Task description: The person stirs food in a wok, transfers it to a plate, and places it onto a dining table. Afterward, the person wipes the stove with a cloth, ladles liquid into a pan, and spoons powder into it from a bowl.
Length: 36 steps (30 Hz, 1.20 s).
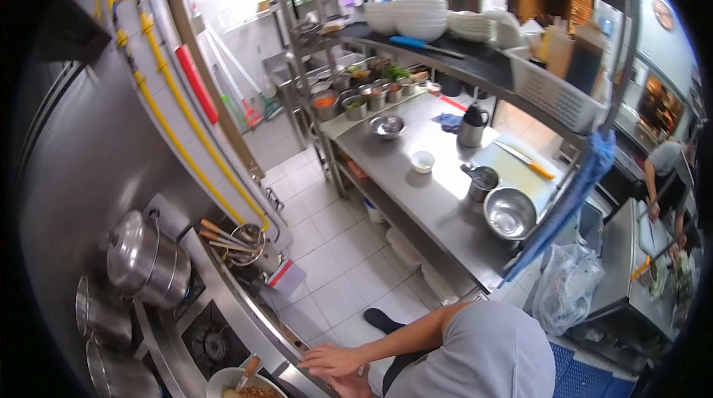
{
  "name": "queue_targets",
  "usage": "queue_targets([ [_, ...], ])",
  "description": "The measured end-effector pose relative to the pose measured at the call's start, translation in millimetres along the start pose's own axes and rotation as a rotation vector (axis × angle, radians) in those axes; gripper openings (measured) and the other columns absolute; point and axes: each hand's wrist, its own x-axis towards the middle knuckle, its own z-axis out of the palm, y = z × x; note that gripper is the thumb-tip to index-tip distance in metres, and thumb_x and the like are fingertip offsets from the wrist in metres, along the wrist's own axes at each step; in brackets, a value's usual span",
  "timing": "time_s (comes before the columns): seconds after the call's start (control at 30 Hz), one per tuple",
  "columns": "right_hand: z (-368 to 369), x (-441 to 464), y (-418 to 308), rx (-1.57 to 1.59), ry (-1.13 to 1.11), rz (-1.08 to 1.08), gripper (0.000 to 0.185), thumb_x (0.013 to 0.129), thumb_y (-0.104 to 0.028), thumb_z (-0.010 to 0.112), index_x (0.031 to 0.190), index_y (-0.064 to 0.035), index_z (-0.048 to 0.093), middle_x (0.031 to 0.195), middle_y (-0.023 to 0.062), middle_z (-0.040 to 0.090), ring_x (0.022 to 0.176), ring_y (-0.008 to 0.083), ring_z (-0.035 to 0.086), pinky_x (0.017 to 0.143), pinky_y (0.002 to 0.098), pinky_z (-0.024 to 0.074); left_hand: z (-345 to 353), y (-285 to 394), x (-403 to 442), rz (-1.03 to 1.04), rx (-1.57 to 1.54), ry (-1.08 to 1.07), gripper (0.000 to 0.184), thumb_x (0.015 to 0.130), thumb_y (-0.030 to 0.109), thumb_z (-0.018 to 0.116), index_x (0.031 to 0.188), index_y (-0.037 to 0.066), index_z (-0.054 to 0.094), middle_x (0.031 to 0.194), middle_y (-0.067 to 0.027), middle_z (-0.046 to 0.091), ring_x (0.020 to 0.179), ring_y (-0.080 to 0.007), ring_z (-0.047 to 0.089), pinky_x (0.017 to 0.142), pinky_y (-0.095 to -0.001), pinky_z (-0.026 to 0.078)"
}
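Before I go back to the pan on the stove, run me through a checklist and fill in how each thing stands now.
1. Hands free of tools: ok as far as visible; they are close together by the stove edge, the lower one partly hidden.
2. Wooden-handled utensil in the pan: ok, handle sticking up.
3. Whole pan in view: not ok, the picture edge cuts it off.
4. Flame under the pan: cannot tell.
5. Lid on the tall pot: ok.
6. Orange-handled knife lying flat on the counter side: ok.
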Motion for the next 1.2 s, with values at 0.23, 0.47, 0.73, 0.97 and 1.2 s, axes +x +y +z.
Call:
queue_targets([
  [0.23, -106, -127, -50, -0.144, 0.349, 0.252, 0.060, 0.106, -0.051, 0.022, 0.146, -0.0125, 0.045, 0.135, 0.0154, 0.052, 0.133, 0.0297, 0.041, 0.111, 0.0464, 0.0234, 62, -44, -26, -0.136, 0.436, -0.234, 0.048, 0.095, 0.040, 0.056, 0.120, -0.001, 0.060, 0.108, -0.0137, 0.063, 0.094, -0.0215, 0.056, 0.084, -0.0354, 0.042],
  [0.47, -142, -260, -94, 0.005, 0.622, 0.585, 0.056, 0.107, -0.047, 0.027, 0.141, -0.0082, 0.050, 0.131, 0.0154, 0.056, 0.128, 0.0294, 0.047, 0.108, 0.0463, 0.0304, 155, -102, -46, -0.092, 0.930, -0.516, 0.048, 0.096, 0.044, 0.052, 0.114, 0.003, 0.067, 0.115, -0.0162, 0.064, 0.106, -0.0246, 0.058, 0.095, -0.0398, 0.041],
  [0.73, -146, -476, -147, -0.167, 1.087, 0.767, 0.044, 0.105, -0.036, 0.043, 0.120, -0.0018, 0.065, 0.106, 0.0194, 0.068, 0.102, 0.0373, 0.063, 0.089, 0.0451, 0.0482, 258, -291, -74, 0.709, 1.117, -1.092, 0.056, 0.092, 0.025, 0.068, 0.135, -0.005, 0.048, 0.096, -0.0110, 0.064, 0.074, -0.0172, 0.058, 0.065, -0.0287, 0.048],
  [0.97, -130, -620, -218, -0.392, 1.422, 1.146, 0.039, 0.102, -0.036, 0.049, 0.108, -0.0040, 0.069, 0.095, 0.0193, 0.069, 0.091, 0.0395, 0.064, 0.080, 0.0460, 0.0508, 308, -408, -125, 0.864, 1.236, -0.914, 0.028, 0.100, 0.023, 0.060, 0.102, -0.005, 0.061, 0.083, -0.0127, 0.065, 0.071, -0.0215, 0.057, 0.065, -0.0353, 0.046],
  [1.2, -70, -688, -220, -0.394, 1.566, 1.470, 0.044, 0.101, -0.041, 0.047, 0.099, -0.0036, 0.069, 0.091, 0.0216, 0.067, 0.089, 0.0422, 0.064, 0.081, 0.0489, 0.0498, 306, -443, -136, 0.829, 1.284, -1.167, 0.041, 0.105, 0.027, 0.048, 0.088, -0.009, 0.057, 0.075, -0.0249, 0.063, 0.062, -0.0337, 0.056, 0.060, -0.0440, 0.045],
])
